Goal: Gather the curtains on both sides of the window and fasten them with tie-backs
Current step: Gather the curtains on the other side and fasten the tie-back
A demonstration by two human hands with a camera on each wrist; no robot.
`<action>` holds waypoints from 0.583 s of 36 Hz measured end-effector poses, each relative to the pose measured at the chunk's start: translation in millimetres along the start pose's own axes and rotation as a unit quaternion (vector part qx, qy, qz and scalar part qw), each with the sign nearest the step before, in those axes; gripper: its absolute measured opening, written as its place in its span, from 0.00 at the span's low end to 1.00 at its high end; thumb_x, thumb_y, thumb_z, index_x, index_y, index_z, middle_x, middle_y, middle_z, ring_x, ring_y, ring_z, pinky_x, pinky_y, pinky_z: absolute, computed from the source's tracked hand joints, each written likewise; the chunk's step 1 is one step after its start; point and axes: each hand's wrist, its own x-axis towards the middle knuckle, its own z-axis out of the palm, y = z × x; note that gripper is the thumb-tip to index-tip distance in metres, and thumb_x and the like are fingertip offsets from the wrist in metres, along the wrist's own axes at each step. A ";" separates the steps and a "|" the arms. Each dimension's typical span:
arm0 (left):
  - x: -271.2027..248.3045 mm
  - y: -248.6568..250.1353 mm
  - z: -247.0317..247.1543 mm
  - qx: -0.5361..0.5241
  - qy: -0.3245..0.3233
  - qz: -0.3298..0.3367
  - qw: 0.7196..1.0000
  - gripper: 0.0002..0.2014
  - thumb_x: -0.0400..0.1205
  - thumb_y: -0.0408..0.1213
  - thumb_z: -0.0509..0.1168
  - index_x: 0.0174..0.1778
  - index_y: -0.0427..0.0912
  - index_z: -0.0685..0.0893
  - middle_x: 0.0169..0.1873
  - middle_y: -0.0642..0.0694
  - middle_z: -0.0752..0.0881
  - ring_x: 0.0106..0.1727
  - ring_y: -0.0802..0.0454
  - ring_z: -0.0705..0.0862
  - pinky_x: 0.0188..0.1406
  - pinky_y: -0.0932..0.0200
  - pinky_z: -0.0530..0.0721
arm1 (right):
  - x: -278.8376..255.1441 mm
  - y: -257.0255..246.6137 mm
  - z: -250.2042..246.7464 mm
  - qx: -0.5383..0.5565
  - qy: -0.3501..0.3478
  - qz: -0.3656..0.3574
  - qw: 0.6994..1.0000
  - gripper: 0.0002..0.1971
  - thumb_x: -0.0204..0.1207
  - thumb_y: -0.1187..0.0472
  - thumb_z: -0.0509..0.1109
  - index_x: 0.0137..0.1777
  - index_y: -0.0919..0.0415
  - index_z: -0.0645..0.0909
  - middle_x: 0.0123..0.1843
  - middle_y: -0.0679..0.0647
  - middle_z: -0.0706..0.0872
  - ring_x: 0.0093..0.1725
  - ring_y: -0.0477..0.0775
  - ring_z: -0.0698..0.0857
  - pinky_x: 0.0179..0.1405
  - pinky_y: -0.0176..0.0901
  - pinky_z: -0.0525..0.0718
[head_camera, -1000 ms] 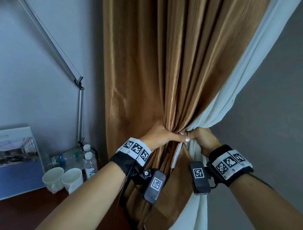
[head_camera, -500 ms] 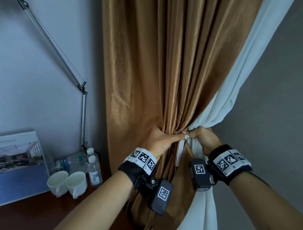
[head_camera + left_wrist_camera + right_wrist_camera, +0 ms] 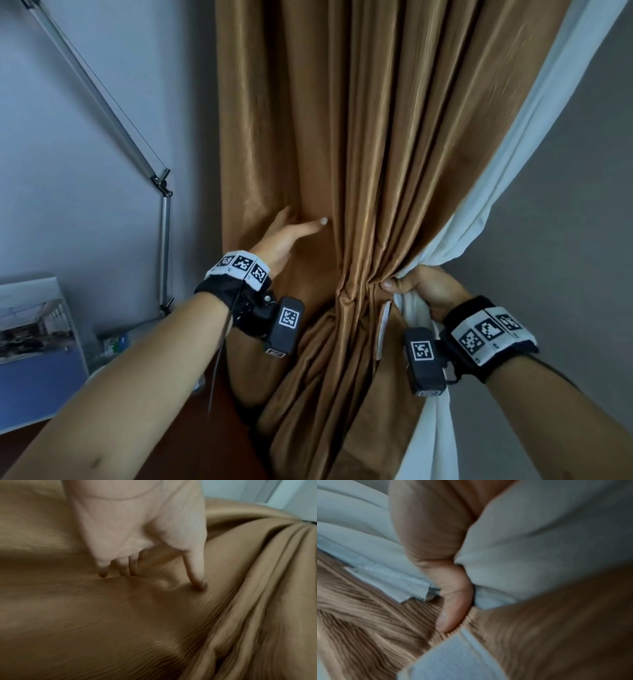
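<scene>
Grey wall [image 3: 85, 171] behind; right hand [image 3: 424, 287] clamps the bunched brown curtain [image 3: 359, 137] (white lining too), left hand [image 3: 284, 236] lies flat, fingers apart, on it.

Brown curtain [image 3: 359, 154] of finely ribbed cloth with a soft sheen, white lining [image 3: 513, 171] of smooth matt cloth, lamp arm [image 3: 102, 99] seemingly brushed metal, desk [image 3: 178, 455] dark polished wood

Two curtains hang together: one brown curtain [image 3: 342, 154] and one white curtain [image 3: 513, 178]. Two hands are in view, one left hand [image 3: 284, 240] and one right hand [image 3: 428, 287]. Two wristbands show, one per wrist, each with three square markers visible. Two black cameras hang under the wrists, one each. One lamp arm [image 3: 102, 99] stands at the desk's back edge. One picture [image 3: 37, 342] leans there too.
</scene>
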 end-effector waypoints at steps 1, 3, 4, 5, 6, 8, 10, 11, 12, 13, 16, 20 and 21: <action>2.6 -0.8 2.9 -0.028 0.000 -0.006 1.000 0.57 0.63 0.44 0.81 0.86 0.45 0.56 0.76 0.43 0.76 0.73 0.48 0.77 0.71 0.53 0.74 | 0.3 -0.2 1.2 0.002 -0.002 0.000 1.000 0.16 0.68 0.84 0.69 0.47 0.64 0.83 0.45 0.55 0.89 0.46 0.52 0.87 0.43 0.38 0.85; 6.7 -2.8 6.6 -0.045 -0.017 -0.015 0.999 0.50 0.64 0.42 0.80 0.82 0.42 0.65 0.62 0.45 0.87 0.59 0.51 0.86 0.54 0.57 0.83 | 0.2 -0.2 3.2 0.008 -0.004 -0.001 1.000 0.16 0.68 0.84 0.69 0.47 0.64 0.83 0.46 0.55 0.89 0.46 0.52 0.88 0.40 0.36 0.86; 7.5 -2.9 8.7 -0.041 -0.036 -0.013 0.998 0.41 0.68 0.40 0.78 0.78 0.41 0.71 0.55 0.46 0.89 0.53 0.52 0.88 0.48 0.59 0.85 | 0.5 0.2 3.3 0.008 -0.003 -0.003 1.000 0.17 0.68 0.84 0.69 0.48 0.63 0.84 0.47 0.56 0.89 0.47 0.52 0.87 0.42 0.37 0.86; 6.9 -2.2 11.6 -0.030 -0.053 -0.007 0.998 0.31 0.73 0.39 0.75 0.73 0.41 0.76 0.51 0.47 0.90 0.50 0.54 0.89 0.45 0.60 0.85 | 1.1 0.7 3.0 0.006 -0.001 -0.002 1.000 0.16 0.68 0.84 0.69 0.48 0.64 0.84 0.48 0.56 0.89 0.48 0.54 0.87 0.47 0.40 0.86; 6.2 -1.6 13.3 -0.016 -0.069 -0.001 0.998 0.22 0.78 0.37 0.70 0.68 0.42 0.80 0.49 0.48 0.91 0.49 0.54 0.89 0.45 0.60 0.85 | 1.9 1.1 2.6 0.005 0.002 -0.001 1.000 0.16 0.67 0.84 0.69 0.47 0.64 0.84 0.48 0.57 0.89 0.49 0.56 0.87 0.52 0.43 0.85; 4.1 -1.6 13.6 -0.003 -0.078 0.001 0.997 0.15 0.82 0.33 0.66 0.64 0.38 0.82 0.51 0.44 0.90 0.53 0.52 0.88 0.52 0.58 0.84 | 3.6 2.0 1.0 0.002 0.012 0.005 1.000 0.15 0.67 0.84 0.69 0.45 0.65 0.85 0.45 0.58 0.89 0.49 0.58 0.87 0.58 0.49 0.83; 3.5 -5.5 11.4 0.016 -0.078 0.008 0.997 0.15 0.80 0.30 0.68 0.62 0.32 0.83 0.54 0.39 0.90 0.58 0.46 0.88 0.60 0.55 0.84 | 4.9 2.1 0.0 -0.002 0.025 0.009 1.000 0.13 0.66 0.83 0.70 0.44 0.68 0.85 0.45 0.60 0.89 0.49 0.60 0.87 0.59 0.51 0.83; 3.9 -8.9 10.2 0.038 -0.074 0.012 0.996 0.13 0.79 0.29 0.69 0.59 0.32 0.85 0.53 0.38 0.90 0.58 0.44 0.88 0.61 0.54 0.84 | 5.3 2.0 -0.5 -0.003 0.032 0.009 0.999 0.12 0.66 0.83 0.70 0.44 0.69 0.85 0.46 0.62 0.88 0.50 0.62 0.87 0.59 0.51 0.84; 3.0 -12.4 9.7 0.074 -0.063 0.026 0.995 0.09 0.79 0.30 0.70 0.54 0.32 0.87 0.49 0.38 0.91 0.55 0.44 0.89 0.60 0.54 0.84 | 5.9 1.9 -0.6 -0.002 0.037 0.008 0.999 0.11 0.66 0.83 0.70 0.45 0.71 0.85 0.48 0.64 0.88 0.51 0.62 0.86 0.60 0.52 0.84; 1.2 -15.5 9.6 0.120 -0.051 0.045 0.990 0.06 0.79 0.32 0.71 0.47 0.32 0.87 0.43 0.39 0.90 0.48 0.46 0.89 0.56 0.55 0.84 | 6.5 1.9 -0.4 0.000 0.044 0.007 0.999 0.11 0.66 0.83 0.70 0.46 0.72 0.85 0.49 0.65 0.87 0.51 0.63 0.86 0.60 0.52 0.84; -13.8 -24.4 15.3 0.209 0.009 0.106 0.972 0.15 0.83 0.38 0.69 0.29 0.42 0.82 0.23 0.52 0.83 0.26 0.59 0.81 0.34 0.68 0.78 | 8.7 2.9 3.3 0.008 0.068 -0.003 0.998 0.10 0.66 0.83 0.71 0.43 0.70 0.85 0.42 0.61 0.89 0.46 0.58 0.87 0.53 0.46 0.87; -33.3 -43.2 30.5 0.159 -0.015 0.093 0.983 0.15 0.89 0.47 0.57 0.45 0.50 0.86 0.37 0.57 0.90 0.43 0.62 0.88 0.47 0.71 0.79 | 9.2 3.3 15.3 0.027 0.080 -0.023 0.996 0.12 0.66 0.84 0.71 0.44 0.69 0.84 0.37 0.56 0.88 0.38 0.50 0.86 0.34 0.32 0.86; -36.5 -44.4 34.0 0.124 -0.041 0.077 0.989 0.16 0.89 0.50 0.53 0.54 0.50 0.86 0.48 0.56 0.90 0.55 0.60 0.87 0.59 0.69 0.78 | 8.8 4.0 17.9 0.031 0.076 -0.024 0.996 0.12 0.66 0.84 0.71 0.46 0.70 0.84 0.38 0.56 0.87 0.38 0.50 0.86 0.33 0.32 0.86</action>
